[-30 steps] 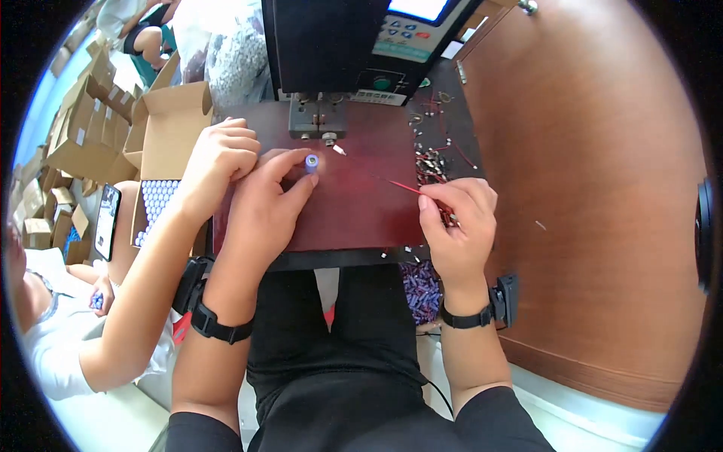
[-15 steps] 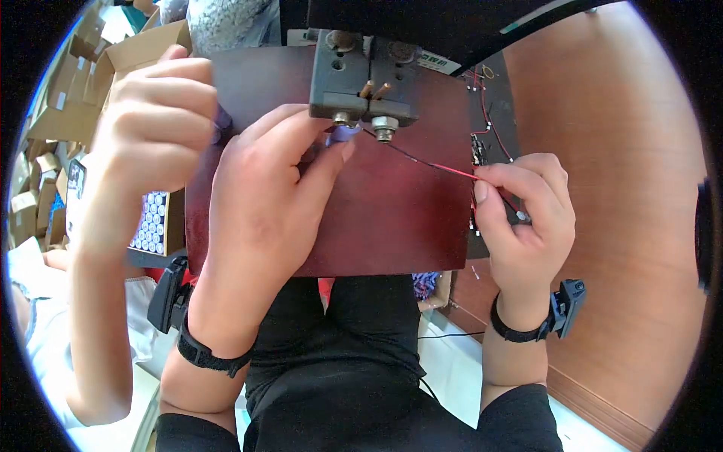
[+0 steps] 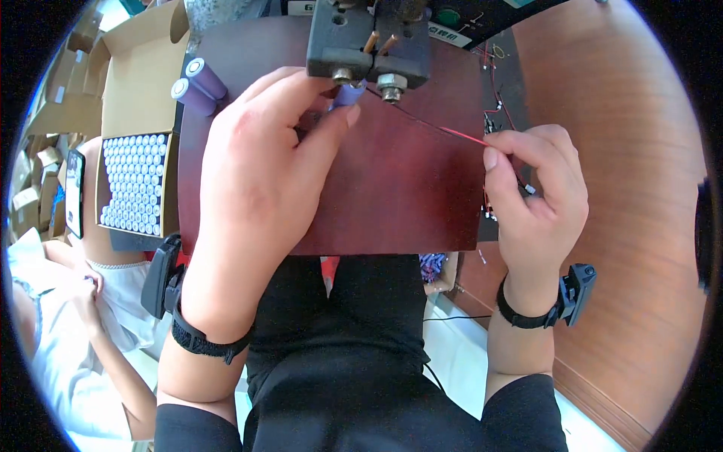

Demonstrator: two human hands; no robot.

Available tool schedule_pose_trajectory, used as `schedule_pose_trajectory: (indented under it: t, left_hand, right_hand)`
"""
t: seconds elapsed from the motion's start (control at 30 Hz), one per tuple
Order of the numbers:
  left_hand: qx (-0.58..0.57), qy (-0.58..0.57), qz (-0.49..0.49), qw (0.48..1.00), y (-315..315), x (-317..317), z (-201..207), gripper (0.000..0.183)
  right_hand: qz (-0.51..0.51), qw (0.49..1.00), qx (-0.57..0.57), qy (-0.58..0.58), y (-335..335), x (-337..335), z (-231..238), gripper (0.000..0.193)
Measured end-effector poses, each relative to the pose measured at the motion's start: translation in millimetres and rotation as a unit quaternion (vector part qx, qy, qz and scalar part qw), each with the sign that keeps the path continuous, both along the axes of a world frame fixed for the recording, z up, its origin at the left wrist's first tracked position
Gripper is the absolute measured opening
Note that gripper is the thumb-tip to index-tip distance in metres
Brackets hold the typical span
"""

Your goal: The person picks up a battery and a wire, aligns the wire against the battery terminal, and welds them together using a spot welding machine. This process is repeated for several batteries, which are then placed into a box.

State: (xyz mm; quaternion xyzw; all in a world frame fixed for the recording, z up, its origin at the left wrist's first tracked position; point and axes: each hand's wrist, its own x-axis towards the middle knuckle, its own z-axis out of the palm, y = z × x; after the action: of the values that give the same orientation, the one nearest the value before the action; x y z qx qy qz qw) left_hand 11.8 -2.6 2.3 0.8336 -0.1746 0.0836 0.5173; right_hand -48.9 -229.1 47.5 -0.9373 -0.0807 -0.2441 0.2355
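My left hand [image 3: 260, 169] is closed on a purple cylindrical battery cell [image 3: 349, 94], pressing it up beneath the dark block-shaped head [image 3: 346, 47] of a bench machine. Its fingertips sit by a metal contact under that head; the cell's far end is partly hidden. My right hand [image 3: 538, 181] pinches a thin red and black wire lead [image 3: 450, 131] between thumb and forefinger. From there the lead runs left toward the cell, its end hidden near the machine head. A small white connector [image 3: 530, 190] hangs below the right fingers.
On the dark red board [image 3: 407, 200], two purple cells [image 3: 197, 87] are at the far left. Beside it, an open cardboard box [image 3: 172, 184] holds several cells in rows. A person in white [image 3: 75, 361] sits at left near a phone [image 3: 74, 193]. Wire leads [image 3: 493, 113] lie right.
The other person's raised arm has dropped away from the left, uncovering the two cells and the box. The view has shifted slightly; both my hands keep their holds.
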Motion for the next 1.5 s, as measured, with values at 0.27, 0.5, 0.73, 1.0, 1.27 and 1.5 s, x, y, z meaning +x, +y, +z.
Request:
schedule_pose_trajectory:
  t: [0.27, 0.5, 0.73, 1.0, 1.27, 1.5]
  left_hand:
    - [-0.004, 0.007, -0.005, 1.000, -1.6, 1.4, -1.7, 0.020]
    - [0.016, 0.007, -0.003, 1.000, -0.9, 3.3, 0.2, 0.021]
    - [0.028, 0.005, 0.006, 1.000, -0.2, 6.7, -5.3, 0.021]
    - [0.025, 0.081, -0.006, 0.996, 1.6, -7.2, -2.0, 0.020]
    - [0.093, -0.043, -0.141, 0.985, 19.7, -4.3, -4.0, 0.026]
    - [0.011, 0.001, -0.137, 0.990, 14.2, -4.9, -4.4, 0.026]
  right_hand:
    - [0.010, 1.000, -0.017, -0.012, -2.6, 1.5, -3.4, 0.011]
    - [0.015, 0.999, -0.034, -0.016, -3.7, 3.3, -4.7, 0.011]
    - [0.008, 0.999, -0.043, 0.001, -3.9, 7.3, -8.3, 0.011]
    - [0.004, 0.977, 0.213, -0.020, -3.0, 0.8, -31.0, 0.010]
    - [0.045, 0.979, 0.187, -0.064, 5.0, 7.7, -41.5, 0.009]
    - [0.088, 0.923, 0.370, 0.066, -6.5, -6.5, -50.1, 0.014]
